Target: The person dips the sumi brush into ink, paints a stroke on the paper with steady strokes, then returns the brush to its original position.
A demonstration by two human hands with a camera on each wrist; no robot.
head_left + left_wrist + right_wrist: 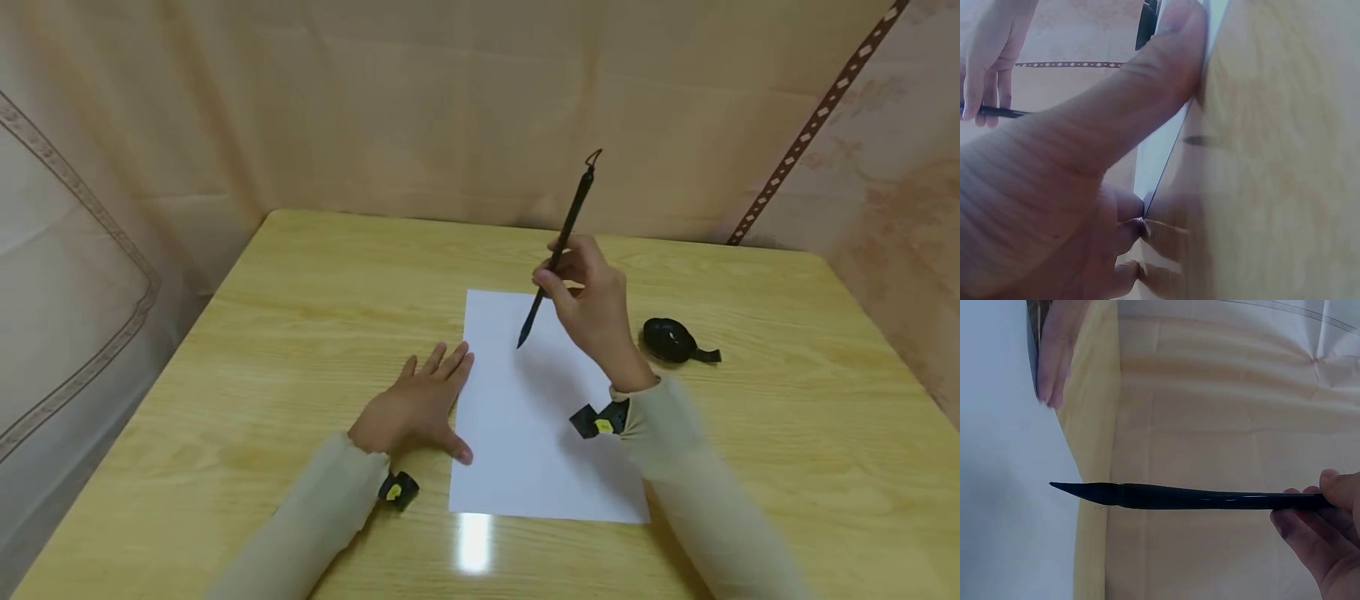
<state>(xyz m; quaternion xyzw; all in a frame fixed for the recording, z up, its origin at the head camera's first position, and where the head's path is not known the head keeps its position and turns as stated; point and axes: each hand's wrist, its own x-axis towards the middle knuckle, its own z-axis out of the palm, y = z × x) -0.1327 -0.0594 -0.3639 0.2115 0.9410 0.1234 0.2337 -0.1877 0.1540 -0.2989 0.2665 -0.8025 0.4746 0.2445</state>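
My right hand (pixel 592 300) pinches a black calligraphy brush (pixel 572 215) between thumb and fingers. The brush leans, its loop end up and its pointed dark tip (pixel 1082 491) down over a white sheet of paper (pixel 510 467). In the right wrist view the tip looks apart from the paper. My left hand (pixel 416 407) lies with spread, straight fingers at the paper's left edge; its thumb (pixel 1166 69) and fingertips touch the sheet's border. To the right of the paper sits a glossy black rounded object (pixel 669 340) with a short tail or handle; its kind is unclear.
The sheet lies on a light wooden table (pixel 315 292). Beige curtains (pixel 420 117) hang behind the far edge, and a patterned cloth (pixel 900 167) hangs on the right. Small black devices (pixel 603 421) are strapped at both wrists.
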